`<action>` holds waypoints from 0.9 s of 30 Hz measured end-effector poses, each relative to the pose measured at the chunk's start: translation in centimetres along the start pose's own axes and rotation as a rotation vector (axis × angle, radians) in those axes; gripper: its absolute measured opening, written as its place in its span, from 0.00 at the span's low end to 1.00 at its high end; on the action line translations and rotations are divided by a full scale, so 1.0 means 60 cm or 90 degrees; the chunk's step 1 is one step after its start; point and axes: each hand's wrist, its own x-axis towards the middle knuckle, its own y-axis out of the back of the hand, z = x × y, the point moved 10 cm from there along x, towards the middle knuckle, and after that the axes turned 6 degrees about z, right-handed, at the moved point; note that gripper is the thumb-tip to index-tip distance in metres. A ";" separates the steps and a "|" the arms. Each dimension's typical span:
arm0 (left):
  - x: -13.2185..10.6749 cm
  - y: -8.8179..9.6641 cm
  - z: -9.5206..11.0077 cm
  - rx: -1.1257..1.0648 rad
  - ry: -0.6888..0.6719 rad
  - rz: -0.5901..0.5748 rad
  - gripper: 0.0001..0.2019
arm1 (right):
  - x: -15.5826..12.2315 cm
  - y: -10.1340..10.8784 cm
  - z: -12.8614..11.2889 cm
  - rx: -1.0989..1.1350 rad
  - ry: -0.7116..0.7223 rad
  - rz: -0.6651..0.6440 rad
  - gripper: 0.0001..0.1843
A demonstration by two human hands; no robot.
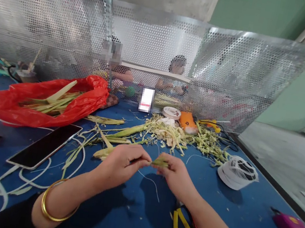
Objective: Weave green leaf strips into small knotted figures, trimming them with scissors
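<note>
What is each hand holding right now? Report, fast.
Left hand: closed, pinching one end of the leaf strip.
Right hand: closed, pinching its other end.

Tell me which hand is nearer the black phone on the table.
Left. The left hand sits just right of the phone, white cable between them; the right hand is farther right, beyond the left. Both pinch a green leaf strip.
</note>
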 end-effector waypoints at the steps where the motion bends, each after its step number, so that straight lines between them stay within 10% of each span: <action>1: 0.002 0.011 -0.006 0.016 0.017 0.040 0.06 | -0.004 -0.010 -0.007 -0.013 0.019 -0.020 0.08; 6: -0.003 0.020 -0.042 0.134 0.085 0.100 0.06 | -0.049 -0.038 -0.103 -0.188 0.289 -0.046 0.09; 14: -0.025 -0.065 0.009 0.027 -0.073 -0.221 0.09 | -0.038 0.028 -0.109 -0.216 0.285 0.122 0.10; 20: 0.000 0.002 -0.033 -0.062 0.126 0.010 0.07 | -0.002 0.014 -0.025 -0.068 0.045 0.036 0.10; 27: -0.009 0.018 -0.070 -0.002 0.218 0.116 0.06 | -0.058 -0.018 -0.110 -0.098 0.315 0.059 0.09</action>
